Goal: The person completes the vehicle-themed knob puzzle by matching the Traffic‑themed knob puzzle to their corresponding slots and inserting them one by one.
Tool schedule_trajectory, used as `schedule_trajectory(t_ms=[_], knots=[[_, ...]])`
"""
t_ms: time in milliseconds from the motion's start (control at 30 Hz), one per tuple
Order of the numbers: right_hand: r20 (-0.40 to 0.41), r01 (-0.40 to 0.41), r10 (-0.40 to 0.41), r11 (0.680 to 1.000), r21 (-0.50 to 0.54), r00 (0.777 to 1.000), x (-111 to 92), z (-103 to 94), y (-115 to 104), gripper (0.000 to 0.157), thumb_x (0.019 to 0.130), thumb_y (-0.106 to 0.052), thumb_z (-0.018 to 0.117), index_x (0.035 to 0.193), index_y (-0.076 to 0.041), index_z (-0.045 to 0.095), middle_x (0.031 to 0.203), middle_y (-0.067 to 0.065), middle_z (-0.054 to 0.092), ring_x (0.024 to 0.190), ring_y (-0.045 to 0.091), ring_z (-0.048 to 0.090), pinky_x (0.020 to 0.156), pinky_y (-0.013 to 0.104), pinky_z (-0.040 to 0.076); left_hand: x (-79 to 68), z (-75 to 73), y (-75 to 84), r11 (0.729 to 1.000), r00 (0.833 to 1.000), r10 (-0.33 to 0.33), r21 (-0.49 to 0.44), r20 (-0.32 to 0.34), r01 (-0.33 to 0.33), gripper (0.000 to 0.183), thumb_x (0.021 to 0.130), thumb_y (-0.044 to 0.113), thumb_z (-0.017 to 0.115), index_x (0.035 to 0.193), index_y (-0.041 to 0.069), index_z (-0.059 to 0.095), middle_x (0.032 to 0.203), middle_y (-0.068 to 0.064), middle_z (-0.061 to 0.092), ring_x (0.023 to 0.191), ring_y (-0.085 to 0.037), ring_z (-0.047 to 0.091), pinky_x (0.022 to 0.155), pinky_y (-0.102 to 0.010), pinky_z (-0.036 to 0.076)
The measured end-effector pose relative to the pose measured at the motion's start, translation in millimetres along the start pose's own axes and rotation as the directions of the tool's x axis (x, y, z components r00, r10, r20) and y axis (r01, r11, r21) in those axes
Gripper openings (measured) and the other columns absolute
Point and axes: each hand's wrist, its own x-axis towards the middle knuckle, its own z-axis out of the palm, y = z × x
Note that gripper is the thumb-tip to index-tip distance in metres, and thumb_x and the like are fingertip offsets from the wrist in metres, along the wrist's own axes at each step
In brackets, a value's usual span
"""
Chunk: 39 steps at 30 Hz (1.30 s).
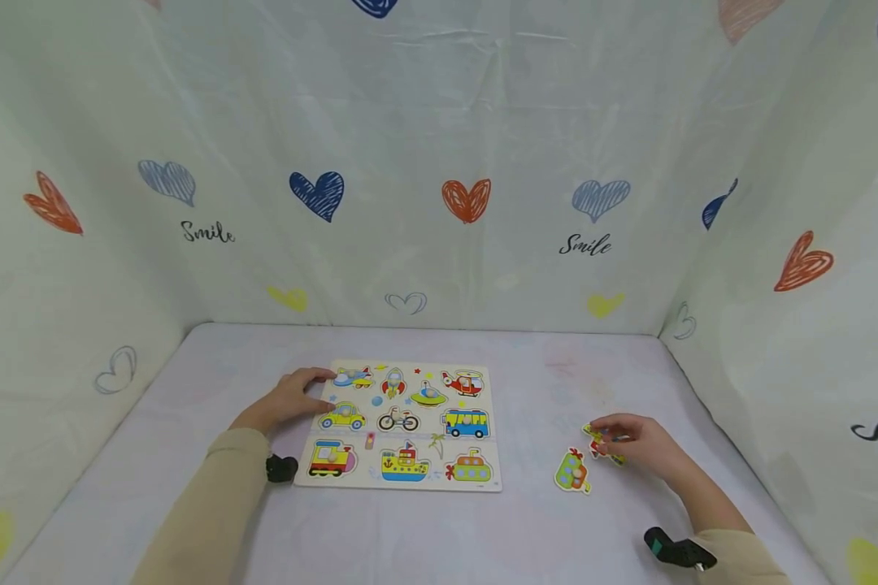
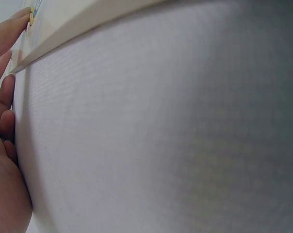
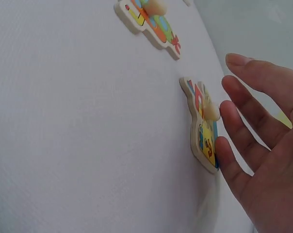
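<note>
A wooden peg puzzle board (image 1: 369, 483) with vehicle pictures lies left of centre in the head view. My left hand (image 1: 285, 404) rests at its upper left edge, thumb and forefinger spread onto the plane and yellow car pictures. My right hand (image 1: 640, 443) hovers over a ship-shaped puzzle piece (image 3: 204, 131), partly covering it in the head view. In the right wrist view its fingers (image 3: 238, 121) are extended close to the piece's round wooden knob, thumb apart. Just left of that piece lies a green submarine puzzle piece (image 1: 572, 471) with a knob.
The pale cloth-covered table (image 1: 527, 536) meets a white curtain (image 1: 410, 122) printed with hearts at the back and sides. Black wrist cameras are strapped on both arms, the right one (image 1: 679, 549) just above the table. Table surface lies between the board and the loose pieces.
</note>
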Motion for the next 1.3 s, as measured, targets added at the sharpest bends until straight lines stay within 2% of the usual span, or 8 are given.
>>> schedule_trajectory(t_ms=[200, 400, 533, 733, 933, 1133, 1300], knots=[[0.001, -0.011, 0.011, 1.0, -0.018, 1.0, 2.3, -2.7, 13.6, 0.039, 0.081, -0.013, 0.079, 0.116, 0.0, 0.068, 0.108, 0.011, 0.067, 0.087, 0.016, 0.056, 0.072, 0.024, 0.05, 0.9, 0.7, -0.2, 1.0, 1.0, -0.007, -0.007, -0.003, 0.007, 0.067, 0.079, 0.027, 0.08, 0.137, 0.008, 0.051, 0.141, -0.022, 0.041, 0.128, -0.042, 0.029, 0.106, -0.064, 0.026], [0.035, -0.016, 0.014, 0.999, 0.04, 0.999, 4.4, -5.9, 21.2, 0.04, 0.082, -0.01, 0.077, 0.117, 0.004, 0.066, 0.11, 0.015, 0.066, 0.085, 0.013, 0.054, 0.069, 0.024, 0.049, 0.9, -0.2, 0.0, 1.0, 1.0, 0.012, -0.009, -0.01, -0.012, 0.067, 0.079, 0.027, 0.08, 0.136, 0.006, 0.051, 0.14, -0.024, 0.041, 0.128, -0.044, 0.028, 0.106, -0.065, 0.024], [0.058, -0.01, 0.007, 0.998, 0.061, 0.998, 5.0, -7.5, 21.7, 0.036, 0.082, -0.004, 0.075, 0.115, 0.006, 0.065, 0.105, 0.014, 0.064, 0.084, 0.013, 0.053, 0.066, 0.024, 0.049, 0.9, 0.1, 0.2, 1.0, 1.0, 0.011, -0.015, -0.009, -0.011, 0.067, 0.079, 0.027, 0.08, 0.136, 0.006, 0.051, 0.14, -0.024, 0.041, 0.13, -0.044, 0.027, 0.107, -0.064, 0.023], [0.095, 0.033, -0.033, 0.999, -0.003, 0.995, 6.5, -7.7, 20.7, 0.023, 0.083, 0.001, 0.072, 0.106, 0.004, 0.07, 0.095, 0.009, 0.059, 0.081, 0.013, 0.049, 0.064, 0.023, 0.046, 1.5, 0.8, 0.6, 1.0, 1.0, -0.012, -0.016, -0.004, 0.012, 0.068, 0.08, 0.027, 0.08, 0.137, 0.007, 0.051, 0.142, -0.023, 0.039, 0.132, -0.044, 0.025, 0.108, -0.064, 0.023], [0.125, 0.078, -0.069, 0.994, -0.072, 0.99, 10.7, -10.0, 19.5, 0.018, 0.084, 0.003, 0.07, 0.102, 0.002, 0.072, 0.087, 0.003, 0.058, 0.076, 0.01, 0.05, 0.062, 0.022, 0.046, 2.0, 0.7, 0.4, 1.0, 1.0, -0.016, -0.01, -0.004, 0.016, 0.068, 0.079, 0.027, 0.08, 0.137, 0.007, 0.05, 0.143, -0.024, 0.039, 0.13, -0.044, 0.026, 0.107, -0.065, 0.024], [0.161, 0.165, -0.149, 0.982, -0.095, 0.976, 14.2, -12.9, 17.1, 0.016, 0.082, 0.003, 0.072, 0.098, 0.002, 0.073, 0.091, 0.008, 0.066, 0.072, 0.006, 0.05, 0.06, 0.022, 0.046, 1.5, -0.1, 1.0, 1.0, 1.0, -0.013, -0.012, -0.002, 0.013, 0.068, 0.079, 0.027, 0.08, 0.137, 0.006, 0.05, 0.142, -0.024, 0.039, 0.13, -0.045, 0.026, 0.107, -0.065, 0.024], [0.166, 0.123, -0.11, 0.99, -0.071, 0.98, 14.7, -14.0, 13.8, 0.016, 0.082, 0.007, 0.069, 0.098, 0.005, 0.071, 0.093, 0.011, 0.066, 0.072, 0.007, 0.052, 0.06, 0.023, 0.048, 1.4, 0.3, 0.4, 1.0, 1.0, -0.01, -0.008, -0.003, 0.01, 0.068, 0.079, 0.027, 0.08, 0.137, 0.007, 0.05, 0.141, -0.024, 0.04, 0.129, -0.045, 0.027, 0.106, -0.065, 0.024]])
